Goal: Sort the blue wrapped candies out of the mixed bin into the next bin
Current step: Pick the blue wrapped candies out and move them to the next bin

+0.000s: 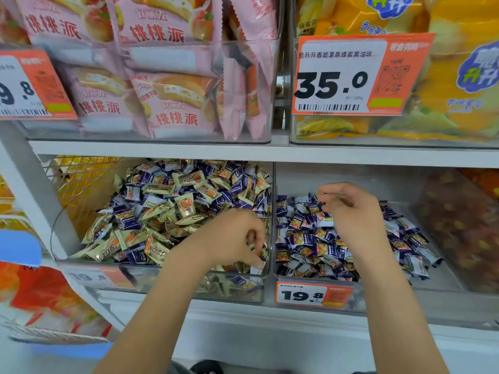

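Shop shelf [162, 151]: left hand [232, 238] pinches a blue candy [256, 268] low in mixed bin [162, 279]; next bin [445, 284] lies rightward, right hand [351, 211] over it, fingers curled, contents unclear.

Both bare forearms reach forward and up from the bottom of the view. The left hand [232, 236] is knuckles-up, its fingers curled down and pinching something small at the fingertips. The right hand [351, 211], higher and farther forward than the left grip, has thumb and forefinger pinched, other fingers loosely curled.
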The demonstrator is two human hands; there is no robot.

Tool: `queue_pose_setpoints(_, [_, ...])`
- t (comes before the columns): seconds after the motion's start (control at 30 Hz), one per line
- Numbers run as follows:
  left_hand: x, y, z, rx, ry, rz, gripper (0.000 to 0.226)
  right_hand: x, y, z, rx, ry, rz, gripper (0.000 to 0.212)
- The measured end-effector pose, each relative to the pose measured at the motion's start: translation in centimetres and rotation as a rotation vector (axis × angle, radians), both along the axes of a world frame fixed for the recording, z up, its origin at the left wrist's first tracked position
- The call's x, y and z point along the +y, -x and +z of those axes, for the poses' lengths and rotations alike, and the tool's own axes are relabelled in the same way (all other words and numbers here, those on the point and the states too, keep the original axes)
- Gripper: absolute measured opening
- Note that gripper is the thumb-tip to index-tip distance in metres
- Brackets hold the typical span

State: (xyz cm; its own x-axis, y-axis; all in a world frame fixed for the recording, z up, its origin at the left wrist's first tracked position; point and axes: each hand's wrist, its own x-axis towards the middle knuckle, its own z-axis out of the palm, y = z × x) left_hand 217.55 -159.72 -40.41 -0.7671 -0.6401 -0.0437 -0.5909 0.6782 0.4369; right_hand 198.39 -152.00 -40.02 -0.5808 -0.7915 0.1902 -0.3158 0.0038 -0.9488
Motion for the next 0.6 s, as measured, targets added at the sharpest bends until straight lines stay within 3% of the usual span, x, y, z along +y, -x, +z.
queue_pose_setpoints(0.07, [0.5, 0.3, -0.4, -0.085, -0.053, -0.065, 0.019, 0.0, 0.0, 0.1, 0.009, -0.007, 0.003, 0.027])
queue_pose_setpoints(0.23, [0.5, -1.9, 0.5, -0.237, -0.304, -0.091, 0.037, 0.2, 0.1, 0.2, 0.018, -0.021, 0.008, 0.027])
queue_pose_setpoints(0.4, [1.9, -1.2, 0.8, -0.389, -0.342, -0.151, 0.043, 0.1, -0.2, 0.1, 0.033, -0.033, 0.043, 0.028])
queue_pose_setpoints(0.5, [2.0, -1.3, 0.6, -0.352, -0.393, -0.219, 0.040, -0.1, -0.6, 0.1, 0.014, -0.038, 0.073, 0.028])
queue_pose_setpoints(0.6, [1.6, -2.5, 1.0, -0.207, -0.398, -0.267, 0.014, -0.2, -0.8, 0.2, 0.008, -0.044, 0.071, 0.029])
